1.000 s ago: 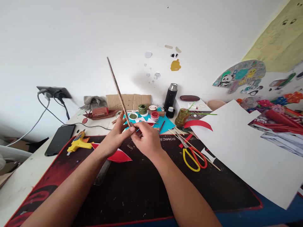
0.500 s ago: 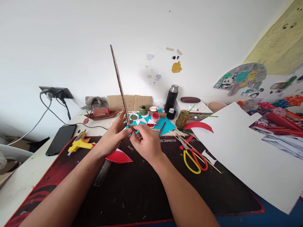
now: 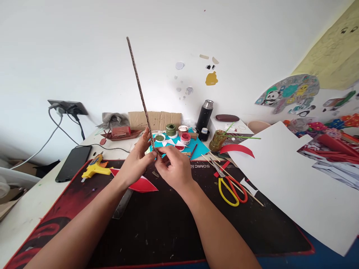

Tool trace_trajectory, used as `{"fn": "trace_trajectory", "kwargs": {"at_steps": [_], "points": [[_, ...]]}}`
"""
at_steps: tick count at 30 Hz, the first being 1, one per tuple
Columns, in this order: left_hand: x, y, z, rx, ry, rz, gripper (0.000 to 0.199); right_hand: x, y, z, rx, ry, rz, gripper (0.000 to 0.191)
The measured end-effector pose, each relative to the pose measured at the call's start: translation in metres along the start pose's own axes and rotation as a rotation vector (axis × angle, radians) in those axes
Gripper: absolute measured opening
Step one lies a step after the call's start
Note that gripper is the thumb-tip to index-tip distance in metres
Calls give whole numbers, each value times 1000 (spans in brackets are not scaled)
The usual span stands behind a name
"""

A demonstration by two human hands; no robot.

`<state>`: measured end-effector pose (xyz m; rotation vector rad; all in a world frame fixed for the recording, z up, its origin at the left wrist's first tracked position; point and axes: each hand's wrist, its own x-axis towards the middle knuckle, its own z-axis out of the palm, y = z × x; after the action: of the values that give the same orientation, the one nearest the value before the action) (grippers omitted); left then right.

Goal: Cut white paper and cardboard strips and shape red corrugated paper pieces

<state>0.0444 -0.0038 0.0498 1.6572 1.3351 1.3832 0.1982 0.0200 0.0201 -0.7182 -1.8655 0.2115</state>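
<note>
A thin piece of corrugated cardboard stands nearly upright above the mat, seen edge-on and leaning a little left at its top. At its lower end it bends toward the right. My left hand grips this lower part, fingers behind it and thumb at the bend. My right hand is closed on the short bent end, pinching it between thumb and fingers. Beneath my left wrist, a red paper shape with a white edge lies on the mat, beside a clear ruler-like strip.
On the black mat lie a yellow glue gun and scissors with thin sticks. Paint jars, a black flask and a jar of murky liquid stand behind. White paper covers the right side; a phone lies left.
The cardboard's upper end reaches slightly higher and further left in view. Both hands keep their hold on its lower end. The whole scene has shifted slightly right.
</note>
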Motion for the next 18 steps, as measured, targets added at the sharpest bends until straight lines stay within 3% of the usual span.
{"fn": "trace_trajectory", "kwargs": {"at_steps": [5,10,18], "points": [[-3,3,3,13,25,-33,69,-5,6,5,-160,-45,-46,14],[-4,1,5,183,31,-39,46,-7,10,7,-245,-29,-48,17],[-11,7,13,363,160,16,49,-8,10,6,-219,72,-91,15]]}}
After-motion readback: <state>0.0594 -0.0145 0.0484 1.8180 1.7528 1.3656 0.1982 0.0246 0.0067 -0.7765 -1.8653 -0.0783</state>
